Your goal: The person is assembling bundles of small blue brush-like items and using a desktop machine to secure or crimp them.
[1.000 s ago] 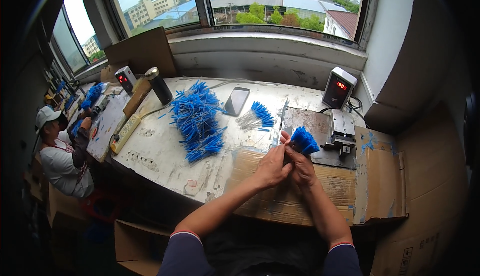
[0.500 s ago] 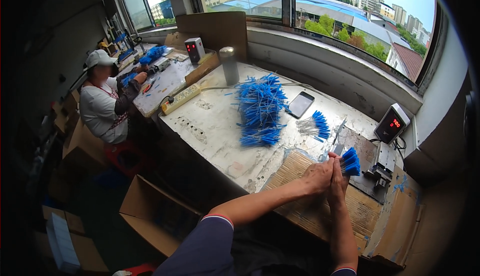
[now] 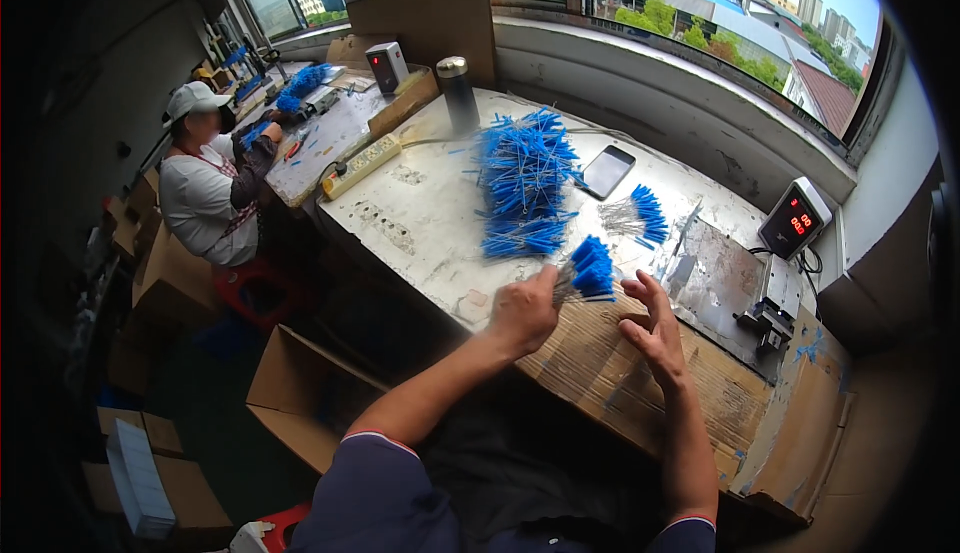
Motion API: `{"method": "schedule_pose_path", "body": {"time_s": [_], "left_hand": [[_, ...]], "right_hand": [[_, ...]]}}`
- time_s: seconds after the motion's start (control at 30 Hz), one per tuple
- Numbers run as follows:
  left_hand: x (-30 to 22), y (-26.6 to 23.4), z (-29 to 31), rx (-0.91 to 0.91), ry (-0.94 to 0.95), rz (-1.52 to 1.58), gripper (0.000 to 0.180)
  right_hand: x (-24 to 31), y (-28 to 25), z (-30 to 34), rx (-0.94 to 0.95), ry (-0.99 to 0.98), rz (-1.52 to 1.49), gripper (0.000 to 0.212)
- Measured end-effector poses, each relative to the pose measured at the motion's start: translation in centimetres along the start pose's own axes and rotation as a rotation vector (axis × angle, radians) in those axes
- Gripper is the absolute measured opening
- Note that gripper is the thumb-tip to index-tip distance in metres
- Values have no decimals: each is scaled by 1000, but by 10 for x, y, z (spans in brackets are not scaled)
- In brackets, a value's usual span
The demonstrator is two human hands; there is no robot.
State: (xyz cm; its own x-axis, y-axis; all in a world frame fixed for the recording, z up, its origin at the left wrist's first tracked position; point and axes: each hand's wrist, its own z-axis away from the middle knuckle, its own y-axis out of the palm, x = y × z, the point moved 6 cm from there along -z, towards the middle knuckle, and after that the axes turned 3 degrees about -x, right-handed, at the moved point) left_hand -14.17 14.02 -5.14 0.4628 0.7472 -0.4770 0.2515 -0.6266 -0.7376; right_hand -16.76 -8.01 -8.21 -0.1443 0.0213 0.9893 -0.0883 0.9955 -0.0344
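Note:
My left hand [image 3: 528, 310] is closed round the bare ends of a bundle of blue-tipped wires [image 3: 590, 271], whose blue ends fan out to the right. My right hand [image 3: 654, 329] is open just to the right of the bundle, thumb and fingers apart, over the corrugated cardboard [image 3: 610, 358]. A large heap of the same blue-tipped wires [image 3: 523, 173] lies beyond my left hand. To its right, a smaller fan of blue-tipped wires [image 3: 640, 215] rests on the table.
A phone [image 3: 608, 172] lies beside the heap. At the right stand a small metal device [image 3: 768, 321] and a box with a red display [image 3: 796, 218]. A dark flask [image 3: 457, 96] and a power strip [image 3: 361, 168] are farther left. A co-worker [image 3: 205, 178] sits at the adjoining table.
Both hands were together at the right, by the metal plate. My left hand has carried the wire bundle leftward; my right hand has let go and opened.

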Motion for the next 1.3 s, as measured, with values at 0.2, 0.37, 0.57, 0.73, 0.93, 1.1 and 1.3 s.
{"method": "schedule_pose_path", "body": {"time_s": [0.2,0.37,0.57,0.73,0.93,1.1,1.3], "left_hand": [[151,-161,31,-428,-382,-532,15],[269,-120,97,310,-576,-858,13],[213,-192,51,-461,-769,-631,17],[263,-150,62,48,-504,-840,11],[265,-132,78,154,-412,-911,10],[244,-200,49,-368,-500,-814,12],[267,-130,55,141,-424,-713,12]], "right_hand": [[-11,-3,-7,-48,-8,119,63],[-14,9,-4,-21,50,148,49],[-39,-7,-1,-101,-21,224,40],[-38,-3,-10,-67,-48,245,35],[-37,-1,-8,-89,-16,245,28],[-34,1,-1,-109,-9,281,25],[-52,-19,2,-212,-21,234,24]]}}
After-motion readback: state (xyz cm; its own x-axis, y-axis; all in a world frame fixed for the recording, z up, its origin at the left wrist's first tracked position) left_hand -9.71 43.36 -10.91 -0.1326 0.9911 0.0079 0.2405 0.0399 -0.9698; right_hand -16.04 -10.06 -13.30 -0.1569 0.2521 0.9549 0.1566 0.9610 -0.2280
